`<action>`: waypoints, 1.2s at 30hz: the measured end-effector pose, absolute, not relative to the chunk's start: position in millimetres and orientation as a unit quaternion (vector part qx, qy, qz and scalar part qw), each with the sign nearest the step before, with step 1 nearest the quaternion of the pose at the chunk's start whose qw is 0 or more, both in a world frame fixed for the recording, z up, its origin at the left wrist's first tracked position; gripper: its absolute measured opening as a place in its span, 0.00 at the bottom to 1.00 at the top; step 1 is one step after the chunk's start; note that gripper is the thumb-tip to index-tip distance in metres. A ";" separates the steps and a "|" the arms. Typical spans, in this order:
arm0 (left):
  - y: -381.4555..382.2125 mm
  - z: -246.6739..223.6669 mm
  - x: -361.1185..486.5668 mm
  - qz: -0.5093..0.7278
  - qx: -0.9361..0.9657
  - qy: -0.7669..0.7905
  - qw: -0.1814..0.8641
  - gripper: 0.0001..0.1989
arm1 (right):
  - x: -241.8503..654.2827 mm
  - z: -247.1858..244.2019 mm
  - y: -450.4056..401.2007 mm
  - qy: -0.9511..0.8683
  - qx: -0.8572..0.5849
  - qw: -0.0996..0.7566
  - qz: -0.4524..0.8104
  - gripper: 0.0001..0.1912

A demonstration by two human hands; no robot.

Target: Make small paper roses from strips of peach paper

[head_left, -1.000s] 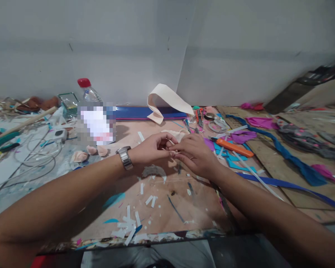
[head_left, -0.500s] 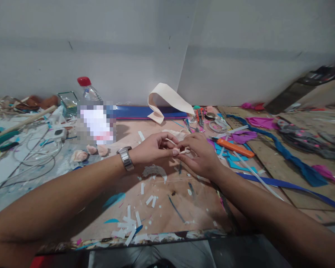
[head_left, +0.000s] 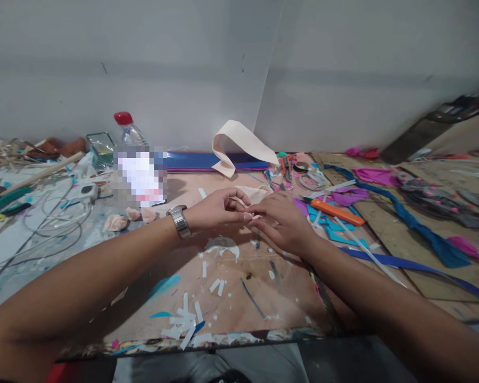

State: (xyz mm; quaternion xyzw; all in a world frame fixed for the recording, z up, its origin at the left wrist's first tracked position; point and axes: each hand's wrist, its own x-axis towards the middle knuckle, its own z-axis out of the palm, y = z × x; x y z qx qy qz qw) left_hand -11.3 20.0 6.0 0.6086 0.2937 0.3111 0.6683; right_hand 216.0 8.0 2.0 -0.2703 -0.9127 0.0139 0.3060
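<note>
My left hand (head_left: 219,210), with a metal watch (head_left: 179,221) on its wrist, meets my right hand (head_left: 281,221) over the middle of the table. Fingertips of both are pinched on a small piece of cream crepe paper (head_left: 256,217), mostly covered by the fingers. More cream paper (head_left: 259,192) shows just behind the knuckles; whether it joins the pinched piece is hidden. To the left lie several small rolled cream paper flowers (head_left: 115,222). A wide cream paper strip (head_left: 245,138) stands curled at the back.
A red-capped bottle (head_left: 123,118) and a bright blurred-out screen (head_left: 141,178) are at the left. An orange utility knife (head_left: 337,211), tape rolls (head_left: 312,180) and blue paper strips (head_left: 403,213) lie right. Green-handled pliers (head_left: 8,202) sit far left; white scraps (head_left: 186,319) litter the front.
Both hands stay together at the same spot, with slight finger movement on the cream paper. The view has shifted a little; the things on the table have not moved.
</note>
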 end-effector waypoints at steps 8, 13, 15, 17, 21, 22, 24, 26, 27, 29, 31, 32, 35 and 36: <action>19.2 6.9 -10.5 0.306 0.617 0.298 0.661 0.21 | 215.9 1.8 9.4 -0.909 -0.272 0.314 -0.005 0.11; 24.9 1.2 -11.6 0.340 0.623 0.300 0.638 0.20 | 217.4 5.7 9.4 -0.891 -0.285 0.354 -0.002 0.08; 25.8 0.1 -12.0 0.350 0.625 0.310 0.625 0.19 | 217.3 7.6 8.6 -0.886 -0.290 0.362 0.002 0.06; 25.4 0.3 -12.0 0.354 0.621 0.319 0.623 0.19 | 216.5 9.0 7.6 -0.885 -0.288 0.366 0.003 0.05; 22.9 2.8 -11.1 0.351 0.619 0.311 0.629 0.19 | 214.9 9.7 6.0 -0.879 -0.283 0.384 0.001 0.05; 22.2 3.4 -10.8 0.351 0.620 0.308 0.631 0.19 | 214.7 9.5 5.7 -0.878 -0.281 0.389 0.000 0.05; 21.1 4.1 -10.5 0.346 0.618 0.306 0.636 0.19 | 214.5 8.9 5.5 -0.879 -0.275 0.390 -0.001 0.04; 20.5 4.3 -10.4 0.336 0.617 0.307 0.642 0.19 | 214.4 8.3 5.4 -0.881 -0.274 0.386 0.001 0.04; 20.4 4.3 -10.3 0.331 0.617 0.307 0.644 0.20 | 214.4 8.0 5.3 -0.881 -0.274 0.386 0.002 0.04; 20.3 4.5 -10.2 0.327 0.617 0.306 0.647 0.20 | 214.3 7.6 5.2 -0.880 -0.278 0.385 0.006 0.04; 20.1 5.2 -10.0 0.329 0.615 0.305 0.648 0.19 | 214.1 7.1 4.8 -0.878 -0.279 0.388 0.010 0.05; 20.0 5.7 -9.8 0.331 0.613 0.305 0.649 0.19 | 213.9 6.9 4.6 -0.878 -0.279 0.388 0.012 0.04; 19.6 7.0 -9.4 0.332 0.611 0.300 0.653 0.18 | 213.7 6.1 4.0 -0.878 -0.280 0.388 0.016 0.04; 19.5 7.1 -9.3 0.330 0.613 0.297 0.654 0.18 | 213.7 5.8 3.9 -0.878 -0.280 0.388 0.018 0.04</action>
